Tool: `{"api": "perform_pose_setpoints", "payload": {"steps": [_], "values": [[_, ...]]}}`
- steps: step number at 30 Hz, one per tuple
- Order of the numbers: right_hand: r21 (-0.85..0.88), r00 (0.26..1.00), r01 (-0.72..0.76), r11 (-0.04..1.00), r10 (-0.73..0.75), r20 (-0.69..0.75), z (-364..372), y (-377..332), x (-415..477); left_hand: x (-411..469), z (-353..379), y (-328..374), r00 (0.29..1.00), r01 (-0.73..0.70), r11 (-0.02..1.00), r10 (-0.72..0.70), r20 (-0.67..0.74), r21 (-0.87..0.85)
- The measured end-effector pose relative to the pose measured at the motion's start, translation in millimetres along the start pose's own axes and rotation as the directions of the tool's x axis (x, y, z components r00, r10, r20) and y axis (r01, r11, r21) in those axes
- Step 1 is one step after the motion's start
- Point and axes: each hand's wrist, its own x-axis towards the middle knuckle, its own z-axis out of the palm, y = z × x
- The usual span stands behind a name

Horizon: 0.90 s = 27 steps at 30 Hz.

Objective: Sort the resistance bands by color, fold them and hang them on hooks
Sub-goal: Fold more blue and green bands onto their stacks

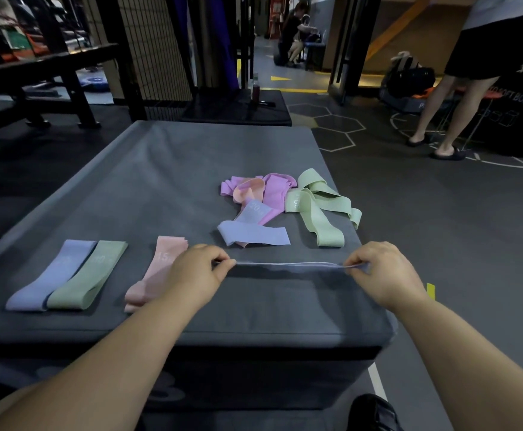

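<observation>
lavender band (288, 264) is being held stretched out, edge-on to the camera, just above the near part of the grey padded box (167, 157); the left hand (198, 270) is pinching one end between thumb and fingers and the right hand (381, 272) is pinching the other end likewise. folded lavender band (52, 275) is lying touching folded green band (87, 276) at far left, folded pink band (157, 272) is lying beside the left hand, and a loose pile (272, 200) of purple, peach, lavender and green bands is lying beyond the hands.
</observation>
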Motion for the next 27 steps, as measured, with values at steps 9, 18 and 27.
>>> {"api": "perform_pose_setpoints", "payload": {"steps": [9,18,27], "values": [[0.002,0.951,0.056,0.998,-0.054,0.304,-9,-4,-15,-15,-1,-5,0.999,0.028,1.000,-0.028,-0.020,0.002],[0.339,0.938,-0.076,0.938,-0.048,0.344,13,-62,-9,-26,14,18,0.986,-0.143,0.968,0.122,-0.111,-0.204],[0.590,0.897,-0.412,0.694,0.198,0.394,29,-102,5,-24,41,37,0.969,-0.235,0.904,0.248,-0.010,-0.356]]}}
